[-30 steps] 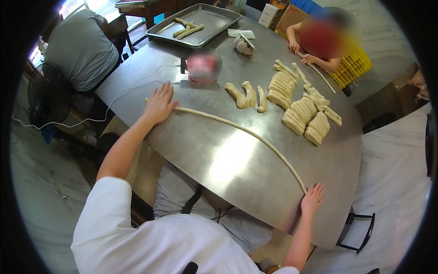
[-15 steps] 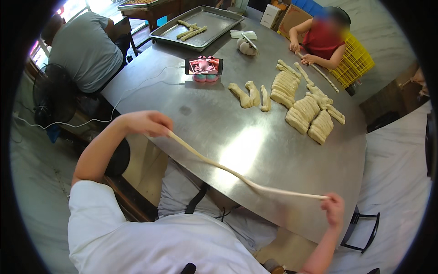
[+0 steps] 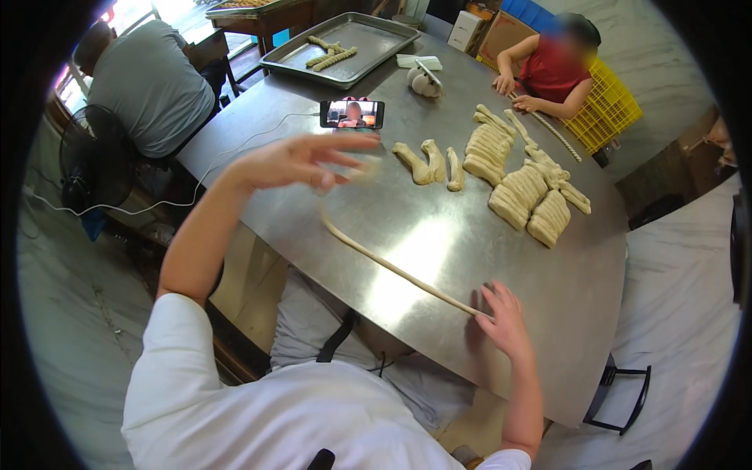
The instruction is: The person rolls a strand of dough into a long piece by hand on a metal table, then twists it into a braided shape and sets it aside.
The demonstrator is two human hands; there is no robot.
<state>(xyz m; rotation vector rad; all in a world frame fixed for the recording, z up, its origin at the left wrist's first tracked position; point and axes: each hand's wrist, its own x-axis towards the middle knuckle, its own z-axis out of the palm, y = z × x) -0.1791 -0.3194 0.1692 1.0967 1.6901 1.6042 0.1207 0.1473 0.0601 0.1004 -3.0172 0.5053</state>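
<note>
A long thin dough rope curves across the steel table near its front edge. Its left end rises toward my left hand, which hovers over the table with fingers spread and slightly blurred; whether it touches that end I cannot make out. At the other end, my right hand is low over the table, fingers apart, the rope's tip against its thumb side. Beyond my hands, stacked dough strips form several piles, with a few loose dough pieces to their left.
A phone on a stand has a white cable running left. Farther back are a metal tray with twisted dough and a white garlic-shaped object. Across the table, a person in red handles a twisted rope. Another person sits left.
My hands have come closer together, the left moving right and the right moving left and up. Both have unfolded from their grips, and the rope, stretched taut before, now hangs lower onto the table.
</note>
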